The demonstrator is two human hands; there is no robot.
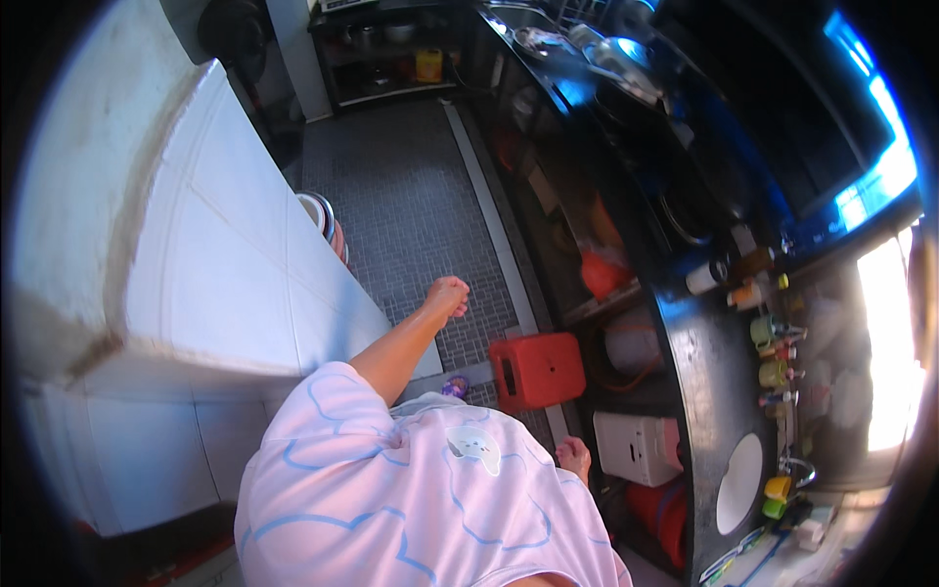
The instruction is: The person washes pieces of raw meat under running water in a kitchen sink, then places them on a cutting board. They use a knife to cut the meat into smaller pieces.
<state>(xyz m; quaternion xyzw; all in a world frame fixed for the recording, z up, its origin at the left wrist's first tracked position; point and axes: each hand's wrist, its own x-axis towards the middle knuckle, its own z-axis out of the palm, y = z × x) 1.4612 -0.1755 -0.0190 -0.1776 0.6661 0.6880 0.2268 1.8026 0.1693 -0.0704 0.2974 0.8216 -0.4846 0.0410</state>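
Observation:
My left hand (447, 297) is held out in front of my body, above the grey tiled floor (396, 191). Its fingers are curled in, and nothing shows in them. Low at my right side is my right hand (574, 456), partly hidden behind my sleeve; its fingers look bent, but the palm is out of sight. A red plastic stool (539, 370) stands on the floor between my hands, nearer the counter side. The right hand appears close to a white box-shaped container (631, 446) under the counter. A purple patterned shoe (455, 387) shows below my left arm.
A white-tiled wall (227, 242) juts out on the left, with stacked basins (323, 220) beyond it. Along the right runs a black counter (704, 367) bearing bottles, mugs and a white round board (739, 484). A yellow jug (429, 66) sits on the far shelf.

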